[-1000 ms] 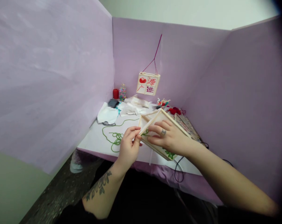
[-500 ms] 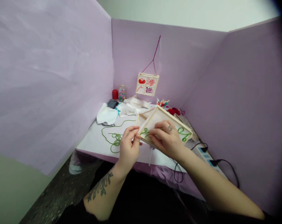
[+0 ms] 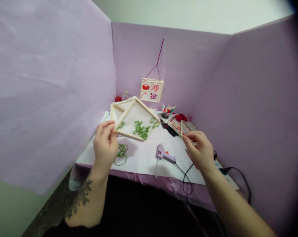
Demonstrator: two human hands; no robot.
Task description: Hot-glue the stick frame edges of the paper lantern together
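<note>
My left hand (image 3: 105,141) grips the lower left corner of a wooden frame (image 3: 131,134), holding it tilted above the table. Green cord loops (image 3: 141,130) lie on its white panel. My right hand (image 3: 199,149) is apart from the frame, at the right, with thumb and fingers pinched together. Whatever is between those fingertips is too small to make out. A lilac glue gun (image 3: 165,154) rests on the table between my hands. Loose green cord (image 3: 122,154) lies below the frame, partly hidden by my left hand.
Black-handled cutters (image 3: 169,128) and red yarn (image 3: 181,117) lie at the back right, near a holder of sticks and pens (image 3: 168,111). A lettered plaque (image 3: 151,91) hangs at the back wall (image 3: 188,65). A black cable (image 3: 188,184) loops over the front edge.
My right hand has left the panel and moved right. My left hand has carried the frame to the left, uncovering the glue gun, the cutters and the green loops.
</note>
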